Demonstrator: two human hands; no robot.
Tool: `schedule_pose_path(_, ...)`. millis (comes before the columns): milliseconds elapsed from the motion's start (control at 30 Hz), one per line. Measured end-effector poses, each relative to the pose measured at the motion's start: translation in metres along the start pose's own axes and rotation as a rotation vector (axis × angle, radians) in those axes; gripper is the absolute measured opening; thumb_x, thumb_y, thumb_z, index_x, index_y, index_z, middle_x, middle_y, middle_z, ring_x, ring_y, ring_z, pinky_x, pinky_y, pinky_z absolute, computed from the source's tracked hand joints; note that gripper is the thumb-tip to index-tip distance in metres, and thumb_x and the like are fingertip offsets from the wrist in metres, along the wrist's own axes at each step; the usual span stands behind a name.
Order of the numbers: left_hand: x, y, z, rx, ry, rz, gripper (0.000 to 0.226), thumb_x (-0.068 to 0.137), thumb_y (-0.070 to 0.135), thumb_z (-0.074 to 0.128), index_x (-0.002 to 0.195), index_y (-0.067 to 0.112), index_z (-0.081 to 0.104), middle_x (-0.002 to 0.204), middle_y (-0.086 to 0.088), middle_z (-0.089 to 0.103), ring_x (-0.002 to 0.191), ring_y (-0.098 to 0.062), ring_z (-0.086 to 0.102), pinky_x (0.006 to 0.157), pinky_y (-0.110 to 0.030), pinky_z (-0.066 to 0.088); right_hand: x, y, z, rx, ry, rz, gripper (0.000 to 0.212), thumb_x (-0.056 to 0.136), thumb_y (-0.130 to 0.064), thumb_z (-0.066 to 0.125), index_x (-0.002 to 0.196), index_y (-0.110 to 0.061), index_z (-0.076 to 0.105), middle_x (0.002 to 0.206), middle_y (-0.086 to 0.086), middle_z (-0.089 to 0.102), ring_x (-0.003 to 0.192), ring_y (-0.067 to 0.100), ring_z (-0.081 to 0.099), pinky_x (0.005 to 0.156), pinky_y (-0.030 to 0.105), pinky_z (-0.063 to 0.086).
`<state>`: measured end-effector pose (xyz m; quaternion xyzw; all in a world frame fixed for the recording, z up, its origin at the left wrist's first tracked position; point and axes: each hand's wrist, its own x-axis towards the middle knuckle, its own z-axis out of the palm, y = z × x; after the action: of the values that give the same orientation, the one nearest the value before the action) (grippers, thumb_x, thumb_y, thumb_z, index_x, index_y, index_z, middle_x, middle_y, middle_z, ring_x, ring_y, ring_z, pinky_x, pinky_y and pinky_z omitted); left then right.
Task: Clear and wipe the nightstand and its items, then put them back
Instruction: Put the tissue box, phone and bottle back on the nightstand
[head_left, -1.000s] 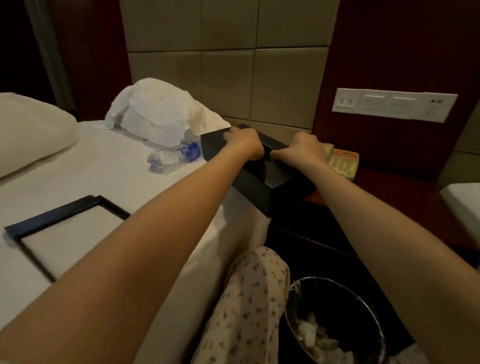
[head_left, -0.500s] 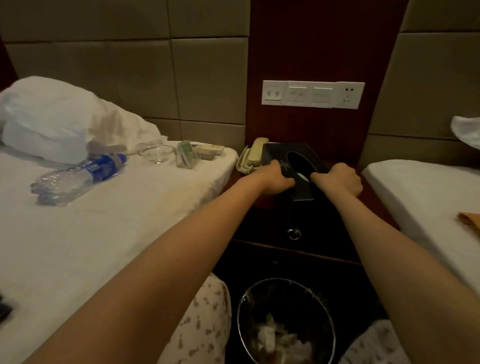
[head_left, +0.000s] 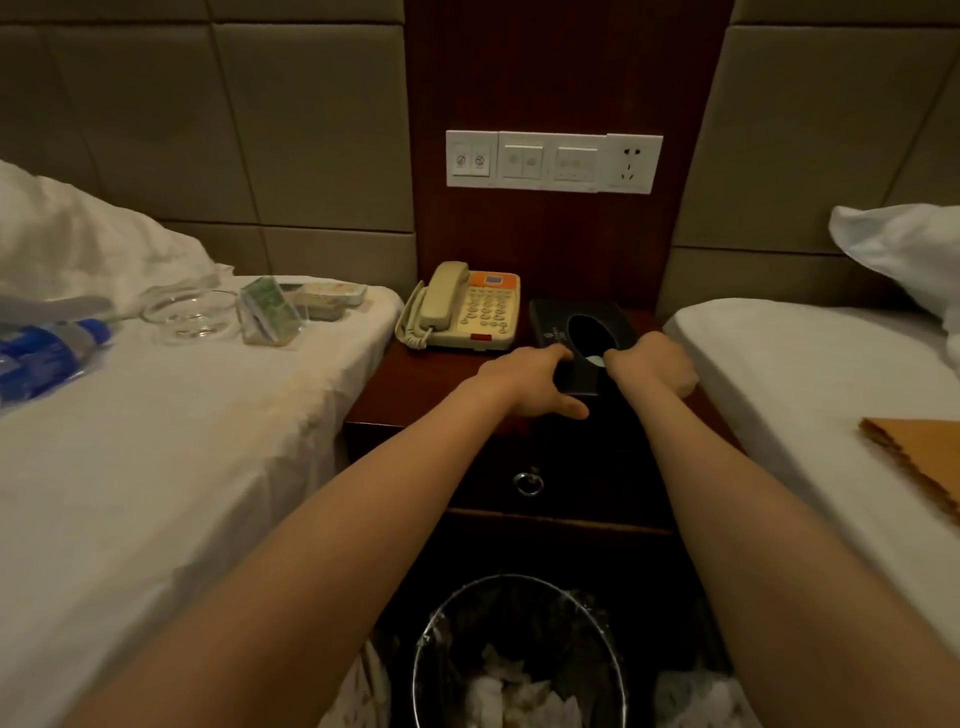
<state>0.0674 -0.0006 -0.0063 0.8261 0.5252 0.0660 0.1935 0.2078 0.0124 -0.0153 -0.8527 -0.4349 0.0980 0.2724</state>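
Note:
A black tissue box (head_left: 558, 325) with an oval opening sits on the dark wooden nightstand (head_left: 410, 379), right of a beige and orange telephone (head_left: 467, 309). My left hand (head_left: 530, 382) grips the box's near left edge, thumb spread below it. My right hand (head_left: 652, 364) grips the near right edge with curled fingers. On the left bed (head_left: 182, 426) lie a glass ashtray (head_left: 189, 314), a small green card stand (head_left: 267, 312), a flat tin (head_left: 324, 299) and a blue-labelled water bottle (head_left: 36, 358).
A lined waste bin (head_left: 519, 660) with crumpled tissues stands on the floor below the nightstand drawer (head_left: 527, 480). A white switch panel (head_left: 553, 161) is on the wall. The right bed (head_left: 810, 384) carries a brown cardboard sheet (head_left: 919, 457) and a pillow (head_left: 904, 254).
Both hands carried the tissue box from over the left bed to the nightstand and set it down beside the telephone. The view swung right.

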Motion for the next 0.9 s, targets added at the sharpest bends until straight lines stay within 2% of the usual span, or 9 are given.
schedule_pose_path(167,0.016,-0.007,-0.004,0.175,0.079,-0.041,0.072,0.087,0.054,0.053,0.147,0.027,0.024,0.142,-0.007,0.037,0.129,-0.028,0.040,0.096,-0.042,0.039,0.021,-0.006,0.008,0.065,-0.035,-0.114,0.060,0.089,-0.045,0.054,0.129,-0.002,0.043,0.124,0.016,0.055,0.110,0.033,0.056,0.070,0.032,0.039)
schedule_pose_path(233,0.023,-0.008,-0.007,0.268,0.122,-0.064,0.067,0.089,0.052,0.051,0.147,0.025,0.028,0.140,-0.008,0.039,0.127,-0.028,0.042,0.094,-0.042,0.039,0.029,-0.007,0.007,0.180,-0.165,-0.217,0.066,0.088,-0.045,0.056,0.137,-0.007,0.035,0.134,0.015,0.047,0.119,0.032,0.050,0.077,0.031,0.038)
schedule_pose_path(300,0.032,-0.010,-0.011,0.344,0.143,-0.092,0.063,0.091,0.048,0.051,0.144,0.021,0.033,0.137,-0.009,0.042,0.124,-0.029,0.044,0.093,-0.042,0.039,0.037,-0.006,0.001,0.323,-0.368,-0.280,0.072,0.084,-0.040,0.064,0.142,-0.013,0.031,0.143,0.011,0.039,0.128,0.029,0.042,0.086,0.031,0.035)
schedule_pose_path(367,0.041,-0.010,-0.013,0.413,0.155,-0.112,0.061,0.091,0.048,0.052,0.141,0.018,0.037,0.134,-0.009,0.044,0.121,-0.029,0.046,0.093,-0.042,0.038,0.043,-0.003,-0.006,0.258,-0.518,-0.353,0.070,0.083,-0.029,0.068,0.142,-0.015,0.032,0.146,0.008,0.036,0.132,0.026,0.037,0.093,0.031,0.034)
schedule_pose_path(400,0.046,-0.010,-0.013,0.443,0.165,-0.114,0.060,0.091,0.048,0.052,0.140,0.017,0.039,0.133,-0.009,0.046,0.120,-0.029,0.046,0.093,-0.042,0.037,0.047,-0.002,-0.008,0.169,-0.529,-0.405,0.066,0.084,-0.026,0.068,0.141,-0.015,0.035,0.146,0.007,0.037,0.132,0.025,0.037,0.097,0.031,0.034)
schedule_pose_path(500,0.061,-0.007,-0.010,0.516,0.204,-0.128,0.051,0.092,0.043,0.051,0.134,0.014,0.047,0.130,-0.010,0.047,0.120,-0.029,0.045,0.093,-0.041,0.036,0.053,-0.003,-0.004,0.022,-0.368,-0.527,0.055,0.084,-0.028,0.069,0.133,-0.014,0.049,0.140,0.008,0.046,0.128,0.025,0.043,0.099,0.033,0.038)
schedule_pose_path(633,0.081,-0.009,-0.015,0.538,0.222,-0.158,0.045,0.093,0.037,0.052,0.130,0.012,0.049,0.132,-0.011,0.046,0.123,-0.029,0.042,0.098,-0.041,0.034,0.057,-0.009,0.011,-0.011,-0.188,-0.469,0.056,0.082,-0.039,0.068,0.131,-0.015,0.052,0.131,0.009,0.054,0.120,0.026,0.051,0.093,0.037,0.045)
schedule_pose_path(767,0.100,-0.016,-0.014,0.548,0.258,-0.161,0.044,0.095,0.035,0.050,0.130,0.009,0.047,0.131,-0.011,0.047,0.123,-0.029,0.043,0.097,-0.040,0.035,0.059,-0.023,0.020,-0.198,-0.085,-0.466,0.048,0.090,-0.041,0.056,0.132,-0.017,0.052,0.131,0.011,0.053,0.128,0.030,0.036,0.100,0.039,0.034)
schedule_pose_path(900,0.117,-0.023,-0.014,0.540,0.267,-0.159,0.043,0.095,0.034,0.049,0.129,0.008,0.046,0.129,-0.011,0.049,0.121,-0.029,0.046,0.097,-0.039,0.035,0.065,-0.034,0.025,-0.219,-0.079,-0.446,0.043,0.093,-0.039,0.053,0.129,-0.016,0.053,0.129,0.013,0.054,0.128,0.030,0.032,0.100,0.038,0.032)
